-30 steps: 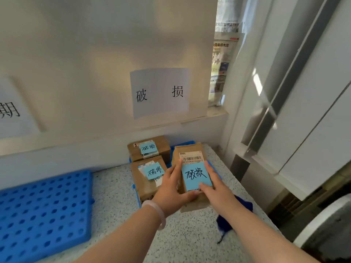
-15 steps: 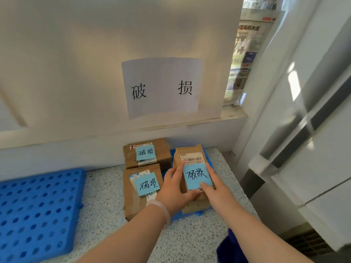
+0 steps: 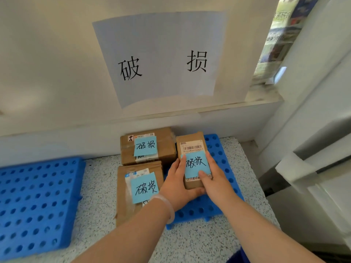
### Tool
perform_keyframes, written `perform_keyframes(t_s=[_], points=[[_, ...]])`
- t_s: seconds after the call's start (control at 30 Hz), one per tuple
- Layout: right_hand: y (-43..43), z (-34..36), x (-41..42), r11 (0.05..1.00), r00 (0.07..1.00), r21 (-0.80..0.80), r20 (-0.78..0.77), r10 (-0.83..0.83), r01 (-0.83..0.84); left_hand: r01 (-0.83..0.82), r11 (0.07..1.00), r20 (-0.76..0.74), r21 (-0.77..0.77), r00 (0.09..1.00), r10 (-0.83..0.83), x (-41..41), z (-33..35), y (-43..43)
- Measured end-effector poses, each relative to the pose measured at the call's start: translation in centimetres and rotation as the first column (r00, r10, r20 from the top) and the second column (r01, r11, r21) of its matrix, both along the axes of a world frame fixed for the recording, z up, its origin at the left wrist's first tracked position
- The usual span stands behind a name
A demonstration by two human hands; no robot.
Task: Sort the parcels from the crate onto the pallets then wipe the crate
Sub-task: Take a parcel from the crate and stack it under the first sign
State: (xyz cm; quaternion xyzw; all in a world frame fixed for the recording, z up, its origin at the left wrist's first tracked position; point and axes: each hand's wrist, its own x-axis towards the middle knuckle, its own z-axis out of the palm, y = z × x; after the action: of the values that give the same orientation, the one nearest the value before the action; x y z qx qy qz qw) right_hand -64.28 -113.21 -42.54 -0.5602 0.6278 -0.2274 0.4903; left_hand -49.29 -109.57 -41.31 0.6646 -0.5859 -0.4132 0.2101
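Note:
A small brown parcel with a barcode label and a blue note sits over the right blue pallet. My left hand grips its left side and near end. My right hand grips its right side, thumb on the blue note. Two other brown parcels with blue notes lie on the same pallet: one at the back, one in front. The crate is out of view.
A second blue perforated pallet lies at the left on the speckled counter. A white paper sign hangs on the wall above the parcels. A white cabinet edge stands close on the right.
Both hands have carried the small parcel forward and down onto the right pallet, beside the other two parcels. The view has come closer to the wall.

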Motion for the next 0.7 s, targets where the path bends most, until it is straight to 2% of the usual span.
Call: perform_keyframes(t_s=[0.2,0.37,0.43,0.53,0.6,0.7], points=[[-2.3,0.2,0.8,0.998,0.998,-0.043,-0.033,0.053,-0.054,-0.071,0.996,0.074,-0.055,0.994,0.075,-0.1,-0.4,-1.6],[-1.7,1.1,0.0,0.968,0.949,-0.119,-0.255,0.185,-0.221,-0.036,0.997,0.124,-0.073,0.991,0.045,0.4,-0.5,-1.4],[-0.7,1.5,-0.4,0.943,0.923,-0.201,-0.334,0.189,-0.265,0.016,0.994,0.198,-0.112,0.980,0.007,0.6,0.0,-0.6],[1.1,1.5,-0.6,0.886,0.876,-0.301,-0.440,0.199,-0.352,0.149,0.973,0.408,-0.177,0.911,-0.065,0.5,0.2,0.7],[1.8,1.2,-0.5,0.862,0.829,-0.275,-0.499,0.251,-0.426,0.209,0.967,0.522,-0.146,0.847,-0.104,0.5,-0.1,1.1],[1.5,1.0,-0.3,0.841,0.773,-0.244,-0.571,0.278,-0.482,0.243,0.965,0.595,-0.098,0.792,-0.139,0.9,-0.3,0.5]])
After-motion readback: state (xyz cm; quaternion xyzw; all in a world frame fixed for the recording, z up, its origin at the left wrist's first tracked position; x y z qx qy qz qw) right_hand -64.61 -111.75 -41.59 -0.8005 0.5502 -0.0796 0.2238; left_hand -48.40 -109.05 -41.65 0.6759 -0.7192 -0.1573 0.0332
